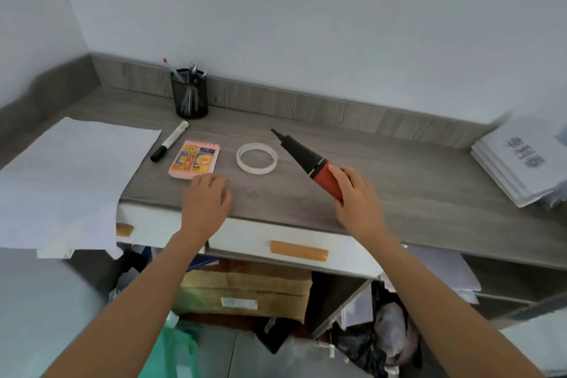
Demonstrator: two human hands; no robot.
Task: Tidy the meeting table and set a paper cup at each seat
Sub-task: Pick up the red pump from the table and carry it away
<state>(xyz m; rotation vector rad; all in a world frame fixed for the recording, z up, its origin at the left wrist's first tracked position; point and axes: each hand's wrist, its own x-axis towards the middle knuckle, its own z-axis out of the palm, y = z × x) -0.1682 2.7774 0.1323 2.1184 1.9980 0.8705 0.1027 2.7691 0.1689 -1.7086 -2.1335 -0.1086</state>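
My right hand (357,196) grips the red end of a red-and-black tapered tool (302,156), whose dark tip points up and left over the grey wooden desk (399,181). My left hand (207,198) hovers palm down over the desk's front edge, fingers apart, just below a pink spiral notepad (194,159). A white tape ring (257,158) lies between the notepad and the tool. A black-capped marker (169,141) lies left of the notepad. No paper cup is in view.
A black mesh pen holder (189,95) stands at the back. Loose white sheets (67,175) overhang the desk's left end; a paper stack (521,159) sits at the right. White drawers with orange handles (299,250) sit below, above boxes and clutter.
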